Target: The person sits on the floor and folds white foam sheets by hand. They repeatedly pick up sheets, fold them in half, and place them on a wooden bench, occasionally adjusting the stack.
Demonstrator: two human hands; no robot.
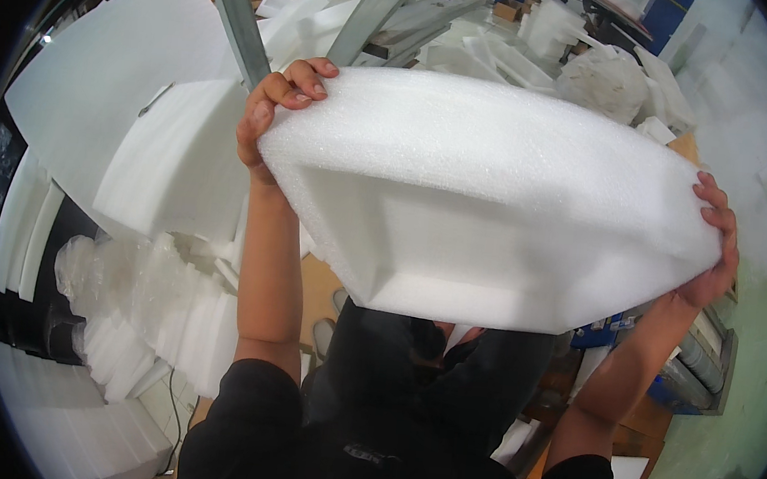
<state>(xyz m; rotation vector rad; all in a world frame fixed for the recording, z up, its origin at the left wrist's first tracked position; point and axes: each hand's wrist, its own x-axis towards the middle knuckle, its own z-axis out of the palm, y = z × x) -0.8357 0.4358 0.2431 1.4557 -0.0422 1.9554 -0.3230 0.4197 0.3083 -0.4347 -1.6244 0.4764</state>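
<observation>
Between my two hands I hold up a large white foam tray [502,140], its hollow side tilted toward me. My left hand [278,107] wraps its far left corner, with fingers curled over the top edge. At the opposite end my right hand [714,234] grips the right corner, fingertips bent over the rim and the thumb mostly hidden. The tray's recess has straight inner walls. It hangs in front of my lap and covers part of what lies beyond.
Left of me stand big white foam sheets and a block [177,153], with a thin metal tool [154,99] on top. Plastic-wrapped foam pieces [158,311] are piled below. Grey metal bars [239,17] rise ahead. Foam scraps [509,59] lie beyond. A pale wall [756,363] runs along my right.
</observation>
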